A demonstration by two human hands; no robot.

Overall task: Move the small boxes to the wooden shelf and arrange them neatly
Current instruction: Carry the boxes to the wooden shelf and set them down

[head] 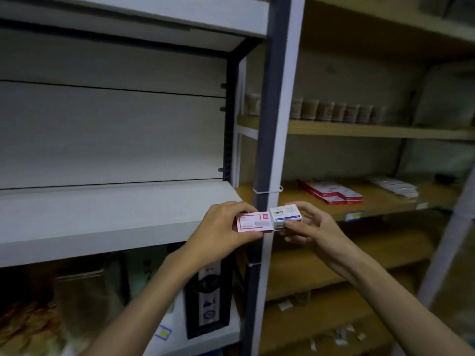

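Observation:
My left hand [223, 226] grips a small white box with a red border [253, 222]. Touching it on the right is a small white box with a blue stripe [285, 214], held by my right hand [305, 227]. Both boxes hang in the air in front of a dark upright post [270, 124]. Behind and to the right runs the wooden shelf [290, 199]. On it lie several red-and-white small boxes [331, 192] in a tight group, and several white boxes [393, 186] further right.
A bare white shelf [102, 214] stands at the left. Several small jars [339, 111] line the upper wooden shelf. Bags and a dark package [208, 291] sit below the white shelf. Lower wooden shelves at the right hold scattered small items.

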